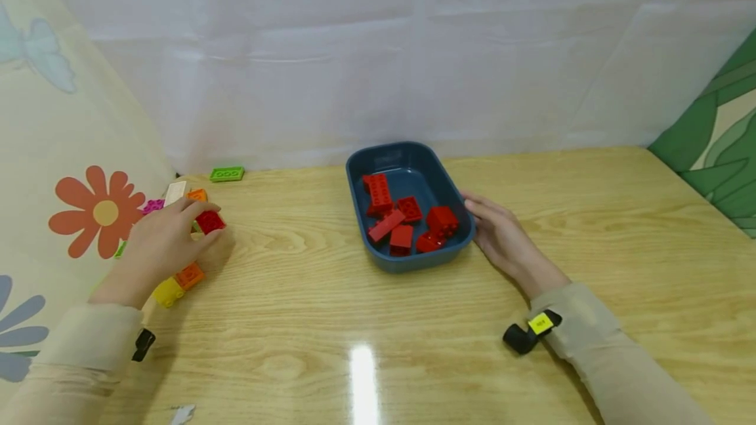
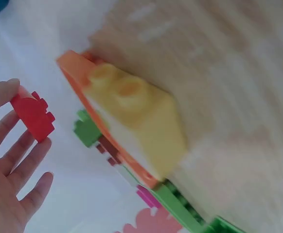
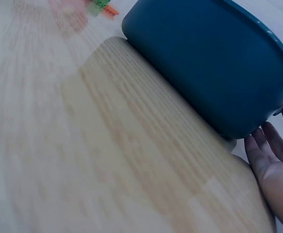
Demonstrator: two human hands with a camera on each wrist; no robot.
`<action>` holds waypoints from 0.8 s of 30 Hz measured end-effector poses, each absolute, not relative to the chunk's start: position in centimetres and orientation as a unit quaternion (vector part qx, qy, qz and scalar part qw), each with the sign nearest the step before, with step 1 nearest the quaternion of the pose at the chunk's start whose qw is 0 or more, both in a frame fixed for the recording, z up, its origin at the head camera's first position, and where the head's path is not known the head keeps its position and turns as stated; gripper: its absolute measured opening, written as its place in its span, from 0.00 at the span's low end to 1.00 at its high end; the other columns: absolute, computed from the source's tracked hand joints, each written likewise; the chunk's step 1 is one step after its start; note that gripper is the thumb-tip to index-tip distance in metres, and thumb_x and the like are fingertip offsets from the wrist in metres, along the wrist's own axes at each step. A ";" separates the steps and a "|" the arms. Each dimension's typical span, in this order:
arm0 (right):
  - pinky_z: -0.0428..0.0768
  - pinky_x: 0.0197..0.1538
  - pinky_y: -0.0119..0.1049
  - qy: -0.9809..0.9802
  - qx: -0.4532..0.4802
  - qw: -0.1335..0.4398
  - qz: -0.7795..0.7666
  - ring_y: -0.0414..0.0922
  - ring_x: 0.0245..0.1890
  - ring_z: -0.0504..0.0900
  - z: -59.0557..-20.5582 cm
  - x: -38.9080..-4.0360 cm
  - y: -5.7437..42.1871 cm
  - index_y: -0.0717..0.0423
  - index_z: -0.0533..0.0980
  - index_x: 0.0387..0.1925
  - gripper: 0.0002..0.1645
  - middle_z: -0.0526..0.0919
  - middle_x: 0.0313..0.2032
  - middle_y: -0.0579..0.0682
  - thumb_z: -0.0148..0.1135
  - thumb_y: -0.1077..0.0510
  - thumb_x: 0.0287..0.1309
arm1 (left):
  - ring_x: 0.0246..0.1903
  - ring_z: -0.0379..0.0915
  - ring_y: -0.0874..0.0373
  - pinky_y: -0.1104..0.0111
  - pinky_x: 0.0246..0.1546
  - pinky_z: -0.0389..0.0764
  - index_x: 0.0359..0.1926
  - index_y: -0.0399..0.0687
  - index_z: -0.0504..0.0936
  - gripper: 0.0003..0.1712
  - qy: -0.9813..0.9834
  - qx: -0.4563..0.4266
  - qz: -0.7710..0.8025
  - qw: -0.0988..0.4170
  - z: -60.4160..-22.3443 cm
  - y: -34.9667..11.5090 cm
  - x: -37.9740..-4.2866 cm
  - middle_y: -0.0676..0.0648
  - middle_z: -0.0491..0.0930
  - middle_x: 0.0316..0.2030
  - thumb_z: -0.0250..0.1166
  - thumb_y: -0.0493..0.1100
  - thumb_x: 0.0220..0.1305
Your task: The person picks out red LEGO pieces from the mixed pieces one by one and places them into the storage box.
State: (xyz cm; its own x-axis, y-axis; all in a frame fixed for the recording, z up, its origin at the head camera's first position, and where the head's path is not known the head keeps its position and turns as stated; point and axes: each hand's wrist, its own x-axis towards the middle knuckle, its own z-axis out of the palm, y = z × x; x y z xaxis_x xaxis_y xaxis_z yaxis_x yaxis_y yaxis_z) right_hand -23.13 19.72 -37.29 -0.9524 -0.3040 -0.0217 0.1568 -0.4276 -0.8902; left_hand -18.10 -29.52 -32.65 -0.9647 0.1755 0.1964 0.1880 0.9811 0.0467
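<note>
My left hand [image 1: 168, 238] pinches a red toy brick [image 1: 210, 222] between thumb and fingers, above the loose bricks at the left. In the left wrist view the same red brick [image 2: 34, 114] shows its studs pointing away from the palm. My right hand [image 1: 502, 238] touches the right side of a dark blue bin [image 1: 407, 265], its fingers fairly straight. Fingertips [image 3: 268, 127] lie against the bin's outer wall near the corner in the right wrist view. Several red bricks [image 1: 401, 240] lie inside the bin, mostly toward its near end.
Around the left hand are a yellow brick [image 1: 168, 292], an orange brick [image 1: 189, 276], a white brick [image 1: 175, 192] and a magenta brick [image 1: 153, 206]. A flat green brick [image 1: 227, 174] lies by the back curtain. A paper scrap [image 1: 183, 414] sits at the table's front.
</note>
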 end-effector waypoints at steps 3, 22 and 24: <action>0.82 0.44 0.23 0.511 -0.076 0.137 -0.845 0.36 0.44 0.80 -37.4 -23.2 19.8 0.49 0.80 0.44 0.17 0.87 0.42 0.40 0.45 0.63 0.68 | 0.35 0.77 0.41 0.50 0.25 0.82 0.53 0.45 0.77 0.27 -0.986 -0.110 -0.036 0.118 -32.3 -28.6 -18.3 0.33 0.77 0.49 0.66 0.53 0.54; 0.82 0.45 0.24 0.511 -0.080 0.142 -0.844 0.37 0.46 0.80 -37.4 -23.2 19.8 0.50 0.79 0.46 0.16 0.87 0.43 0.40 0.46 0.63 0.68 | 0.42 0.78 0.45 0.48 0.44 0.80 0.49 0.45 0.80 0.23 -0.949 -0.252 0.009 0.187 -32.8 -21.3 -18.5 0.42 0.82 0.47 0.67 0.51 0.53; 0.82 0.45 0.24 0.512 -0.081 0.142 -0.843 0.37 0.45 0.80 -37.4 -23.2 19.8 0.50 0.79 0.46 0.16 0.87 0.43 0.41 0.45 0.63 0.68 | 0.43 0.78 0.46 0.49 0.46 0.80 0.49 0.45 0.79 0.23 -0.947 -0.261 0.009 0.188 -32.8 -20.6 -18.5 0.42 0.82 0.47 0.67 0.51 0.54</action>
State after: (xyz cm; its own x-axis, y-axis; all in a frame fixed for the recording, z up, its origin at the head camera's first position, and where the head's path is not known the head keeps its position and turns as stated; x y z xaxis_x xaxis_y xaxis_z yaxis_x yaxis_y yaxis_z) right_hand -23.20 19.80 -37.38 -0.9466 -0.3224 -0.0078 0.1557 -0.4356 -0.8866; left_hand -18.55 -20.56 -32.79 -0.7929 0.4983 0.3507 0.4915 0.8632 -0.1154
